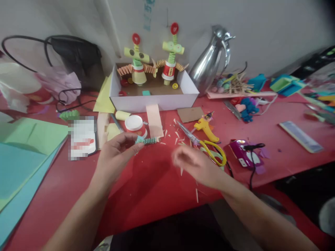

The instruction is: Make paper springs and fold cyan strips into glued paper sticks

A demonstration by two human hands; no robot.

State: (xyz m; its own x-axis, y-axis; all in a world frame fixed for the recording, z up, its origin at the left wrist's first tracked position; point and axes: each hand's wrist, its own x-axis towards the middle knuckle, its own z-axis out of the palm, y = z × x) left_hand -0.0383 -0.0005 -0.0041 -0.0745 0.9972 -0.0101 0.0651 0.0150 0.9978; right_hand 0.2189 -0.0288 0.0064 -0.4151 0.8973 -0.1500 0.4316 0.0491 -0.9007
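Pinched between the thumb and fingers of my left hand is a green folded paper spring, lying sideways just above the red table. Right behind it stands a paper cup, upside down, white on top and red lower down. My right hand hovers a little to the right, blurred, its fingers curled; whether anything is in them is hidden. Close to that hand lie scissors with yellow handles and a yellow hot glue gun. A strip of pale pink paper lies behind the spring.
A white box at the back holds two paper-cup figures with spring arms. Beside it stands a steel jug. A purple power socket with a cable sits right. Coloured paper sheets lie left; paper scraps litter the middle.
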